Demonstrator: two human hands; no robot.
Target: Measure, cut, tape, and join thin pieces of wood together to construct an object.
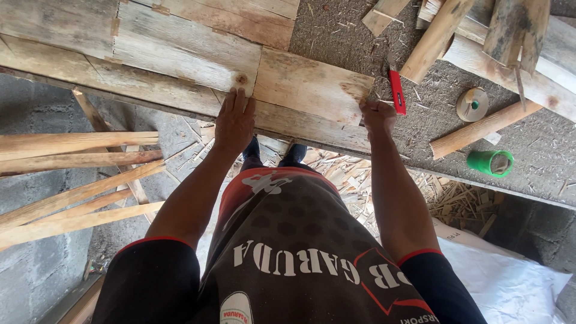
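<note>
My left hand (234, 120) lies flat, fingers together, on the near edge of a wide rough wooden plank (180, 54) resting on the workbench, just below a dark knot. My right hand (378, 115) is closed around a red-handled tool (396, 91) at the right end of a shorter board piece (312, 84). The tool's handle stands up from my fist; its working end is hidden by the hand.
Several split wooden slats (78, 159) stick out at the left below the bench. Round wooden posts (474, 127) lie on the dusty bench surface at the right, with a green tape roll (490, 162) and a tan tape roll (472, 104). Wood shavings (360, 174) litter the floor; white sheet (510, 276) at bottom right.
</note>
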